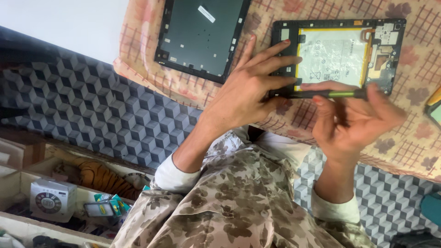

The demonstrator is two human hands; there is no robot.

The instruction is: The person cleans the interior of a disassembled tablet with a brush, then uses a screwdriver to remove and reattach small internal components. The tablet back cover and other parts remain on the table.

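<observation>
1. An opened tablet body [337, 55] is seen lying flat on a pink patterned cloth [413, 138] spread over the surface, its white battery pack [331, 56] and circuit board [383, 50] exposed.
2. The lower left corner of the tablet body is pinned down by the left hand [250, 89], whose fingers [275, 59] are spread flat across the frame edge and not clenched around anything.
3. A slim dark tool with a green section [328, 94] is grasped by the right hand [356, 119], pinched between thumb and fingers and held nearly level along the lower edge of the tablet body; its tip is hidden beneath the left hand.
4. The step in hand is judged to be work at the lower left corner of the frame, either prying or loosening a fastener; which of these cannot be told.
5. For the next move, steady downward pressure from the left hand and a controlled, small motion of the tool would be called for, with the tip kept away from the battery pack.
6. The detached back panel [202, 34] is seen resting apart, to the left on the same cloth.
</observation>
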